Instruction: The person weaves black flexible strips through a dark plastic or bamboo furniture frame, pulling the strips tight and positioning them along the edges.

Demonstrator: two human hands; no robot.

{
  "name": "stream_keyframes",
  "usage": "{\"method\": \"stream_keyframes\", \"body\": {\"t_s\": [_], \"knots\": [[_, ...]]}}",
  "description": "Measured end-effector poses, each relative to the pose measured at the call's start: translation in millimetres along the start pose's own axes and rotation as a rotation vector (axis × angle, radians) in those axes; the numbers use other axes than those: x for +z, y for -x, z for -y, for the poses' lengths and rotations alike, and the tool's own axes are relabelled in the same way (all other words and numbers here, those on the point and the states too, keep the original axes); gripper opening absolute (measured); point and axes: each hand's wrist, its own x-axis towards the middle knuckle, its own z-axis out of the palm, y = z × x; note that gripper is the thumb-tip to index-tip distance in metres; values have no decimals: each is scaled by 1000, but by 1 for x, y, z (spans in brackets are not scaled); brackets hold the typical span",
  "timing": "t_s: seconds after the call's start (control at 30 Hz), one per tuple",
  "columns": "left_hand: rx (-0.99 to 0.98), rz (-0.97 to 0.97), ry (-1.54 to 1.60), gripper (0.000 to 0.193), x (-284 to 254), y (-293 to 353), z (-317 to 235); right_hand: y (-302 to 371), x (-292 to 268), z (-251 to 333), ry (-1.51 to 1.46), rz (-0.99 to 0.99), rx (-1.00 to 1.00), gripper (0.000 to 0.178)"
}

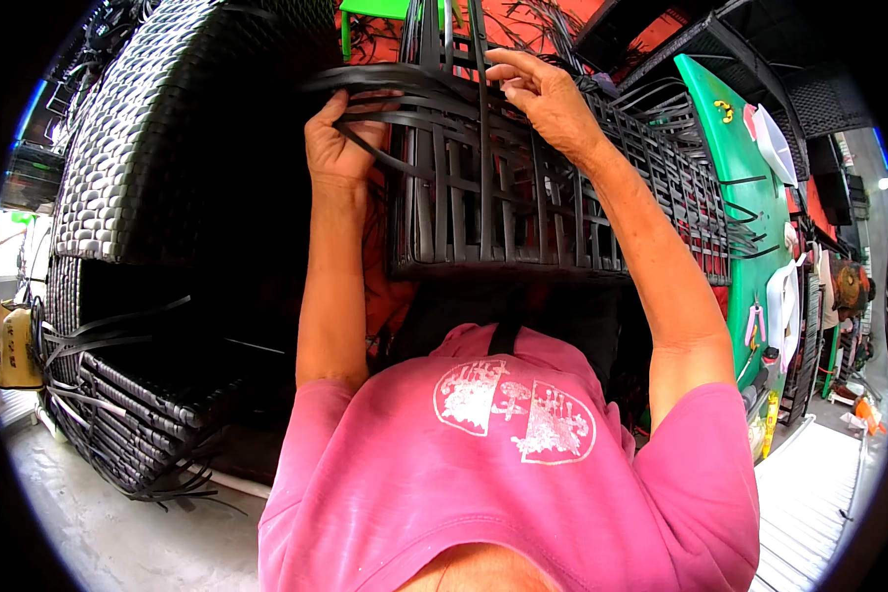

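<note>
My left hand [343,140] is closed around a bundle of flat black plastic weaving strips [390,96] at the left end of a half-woven black lattice frame [553,212]. The strips run rightward from that hand into the lattice. My right hand [553,104] is over the frame's top, fingers loosely stretched and apart, the tips close to an upright black strip [483,148]. Whether the fingertips touch that strip I cannot tell. Strips cross each other along the frame's near side, leaving square gaps.
A large woven panel [128,148] stands at the left, above stacked woven black pieces [143,414] with loose strip ends. To the right, a green board [730,178] carries pink-handled cutters [755,324]. A bright green stool [375,8] stands beyond the frame on red flooring.
</note>
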Motion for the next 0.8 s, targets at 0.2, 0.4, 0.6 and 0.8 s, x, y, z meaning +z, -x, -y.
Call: {"method": "stream_keyframes", "body": {"t_s": [0.2, 0.4, 0.6, 0.8], "knots": [[76, 528, 177, 43, 54, 31, -5, 8, 9, -3, 79, -77, -20, 41], [14, -295, 30, 58, 21, 19, -13, 11, 26, 1, 192, -256, -98, 36], [59, 89, -19, 91, 11, 66, 19, 45, 36, -6, 757, -63, -162, 77], [-153, 43, -822, 76, 32, 89, 29, 49, 42, -7, 889, -141, -102, 85]]}}
